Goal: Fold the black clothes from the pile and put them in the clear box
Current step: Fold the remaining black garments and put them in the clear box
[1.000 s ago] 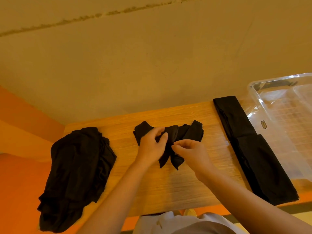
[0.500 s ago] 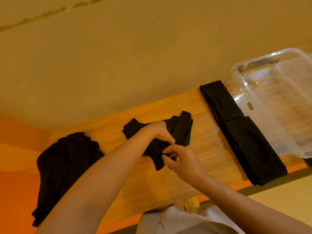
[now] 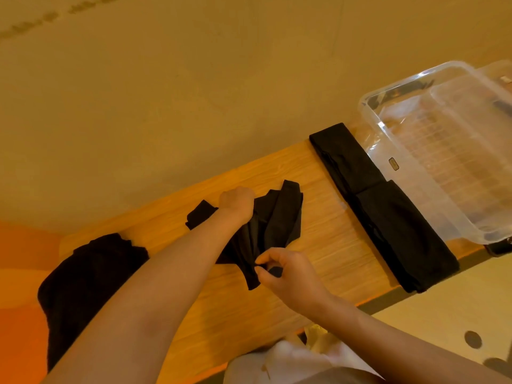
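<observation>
Black pile of clothes [image 3: 91, 284] at the left end of the wooden table [image 3: 327, 234], partly hanging over the near edge. Next right, mid-table, a small crumpled black garment [image 3: 274, 220] being worked on. Left hand [image 3: 237, 203] reaches across onto its upper part, fingers curled into the cloth, bunching it; fingertips hidden behind the knuckles. Right hand [image 3: 285, 270] at the garment's near lower corner, thumb and forefinger pinching the fabric edge, other fingers loosely curled. Further right, two folded black pieces [image 3: 385, 209] lie end to end in a long strip across the table, flat. Clear box [image 3: 432, 151] at the far right, touching or just beside that strip, open top; contents hard to make out through the plastic.
</observation>
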`<state>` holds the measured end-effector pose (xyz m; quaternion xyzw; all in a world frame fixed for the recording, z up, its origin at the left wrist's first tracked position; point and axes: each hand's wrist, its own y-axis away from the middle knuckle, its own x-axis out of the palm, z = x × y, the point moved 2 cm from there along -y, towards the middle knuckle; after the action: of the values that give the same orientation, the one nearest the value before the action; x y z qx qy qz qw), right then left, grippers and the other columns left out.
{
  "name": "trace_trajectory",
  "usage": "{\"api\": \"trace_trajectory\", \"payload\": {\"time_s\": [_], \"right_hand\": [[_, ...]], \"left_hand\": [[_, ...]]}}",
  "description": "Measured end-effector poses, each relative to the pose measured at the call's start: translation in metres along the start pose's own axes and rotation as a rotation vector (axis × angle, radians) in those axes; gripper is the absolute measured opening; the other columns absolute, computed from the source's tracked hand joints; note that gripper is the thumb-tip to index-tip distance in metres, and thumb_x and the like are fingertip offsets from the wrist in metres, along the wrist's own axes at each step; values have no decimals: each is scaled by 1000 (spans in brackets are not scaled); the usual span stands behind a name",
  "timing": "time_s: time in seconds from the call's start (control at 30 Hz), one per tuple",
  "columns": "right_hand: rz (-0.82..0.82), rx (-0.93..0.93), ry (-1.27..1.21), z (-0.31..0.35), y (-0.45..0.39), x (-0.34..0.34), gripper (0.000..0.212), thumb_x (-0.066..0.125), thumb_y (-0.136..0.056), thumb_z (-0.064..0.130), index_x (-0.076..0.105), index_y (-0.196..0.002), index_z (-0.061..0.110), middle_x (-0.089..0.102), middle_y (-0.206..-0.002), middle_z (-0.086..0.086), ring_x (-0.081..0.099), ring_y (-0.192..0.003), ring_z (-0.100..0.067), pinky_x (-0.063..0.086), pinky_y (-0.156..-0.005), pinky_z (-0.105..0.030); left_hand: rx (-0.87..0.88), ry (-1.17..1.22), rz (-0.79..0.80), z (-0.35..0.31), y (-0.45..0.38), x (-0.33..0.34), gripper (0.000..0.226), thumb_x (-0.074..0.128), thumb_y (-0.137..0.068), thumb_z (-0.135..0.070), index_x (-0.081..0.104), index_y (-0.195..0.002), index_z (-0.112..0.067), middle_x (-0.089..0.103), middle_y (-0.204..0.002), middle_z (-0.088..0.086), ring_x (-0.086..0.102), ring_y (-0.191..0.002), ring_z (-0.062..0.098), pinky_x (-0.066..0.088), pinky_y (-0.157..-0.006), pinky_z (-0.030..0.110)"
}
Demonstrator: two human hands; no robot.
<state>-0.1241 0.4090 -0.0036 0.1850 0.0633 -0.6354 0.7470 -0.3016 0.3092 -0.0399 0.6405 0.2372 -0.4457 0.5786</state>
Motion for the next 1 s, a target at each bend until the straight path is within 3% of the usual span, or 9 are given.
{"api": "trace_trajectory", "payload": {"time_s": [0.17, 0.33, 0.43, 0.5, 0.67, 0.73, 0.8, 0.87, 1.0], "right_hand": [[-23, 8, 4, 0, -2, -11, 9, 65, -89, 13, 68, -98, 15, 61, -75, 16, 62, -79, 2, 48, -69, -10], [-85, -76, 205, -8, -3, -31, 13, 64, -90, 19, 68, -103, 18, 67, -79, 10, 64, -72, -2, 54, -65, -22], [-108, -178, 299, -3, -7, -42, 13, 65, -89, 17, 68, -101, 20, 69, -86, 7, 66, -81, -4, 55, -69, -26], [-111, -229, 323, 4, -11, -49, 14, 63, -89, 20, 68, -102, 21, 69, -88, 7, 65, -82, -4, 56, -69, -30], [-236, -373, 334, 32, -14, -85, 18, 67, -85, 13, 69, -103, 16, 66, -88, 10, 66, -80, -4, 56, -68, -22], [-286, -436, 349, 44, -18, -99, 19, 69, -84, 9, 70, -103, 12, 66, -90, 9, 65, -81, -3, 54, -71, -15], [-305, -494, 348, 56, -22, -111, 19, 68, -84, 8, 70, -103, 12, 64, -91, 12, 63, -82, 2, 48, -77, -6], [-323, -531, 352, 70, -26, -122, 19, 68, -85, 8, 70, -102, 12, 61, -86, 19, 59, -80, 11, 43, -75, -1], [-313, -588, 358, 103, -30, -134, 17, 67, -87, 11, 70, -102, 17, 64, -87, 11, 56, -81, 12, 42, -73, -3]], "left_hand": [[214, -152, 21, 22, 1, -14, 26, 51, -92, 2, 53, -104, -21, 46, -97, 4, 45, -82, 19, 25, -48, 22], [284, -404, 23, 58, 25, -44, 27, 55, -92, -9, 57, -119, -11, 60, -111, 9, 60, -97, 26, 38, -63, 29], [253, -440, -59, 71, 48, -60, 21, 54, -91, -16, 61, -110, -11, 64, -108, 8, 62, -95, 26, 38, -64, 29], [181, -301, -167, 78, 66, -69, 20, 54, -91, -22, 63, -105, -12, 65, -100, 6, 62, -89, 25, 39, -63, 30], [-83, 600, -559, 99, 115, -100, 25, 47, -91, -11, 71, -91, -3, 68, -67, 8, 58, -54, 13, 52, -55, 30], [-83, 690, -598, 94, 135, -113, 22, 48, -91, -8, 69, -94, -10, 67, -62, 2, 61, -56, 6, 47, -51, 15], [-78, 708, -621, 89, 156, -127, 20, 54, -90, -8, 63, -101, -21, 68, -63, -1, 63, -62, 5, 43, -53, 13], [-75, 559, -642, 90, 176, -141, 20, 61, -88, -12, 62, -104, -25, 68, -65, -3, 60, -59, 5, 40, -53, 19], [-70, -169, -591, 82, 206, -159, 21, 57, -93, -27, 65, -111, -22, 67, -89, 0, 60, -80, 16, 37, -61, 26]]}}
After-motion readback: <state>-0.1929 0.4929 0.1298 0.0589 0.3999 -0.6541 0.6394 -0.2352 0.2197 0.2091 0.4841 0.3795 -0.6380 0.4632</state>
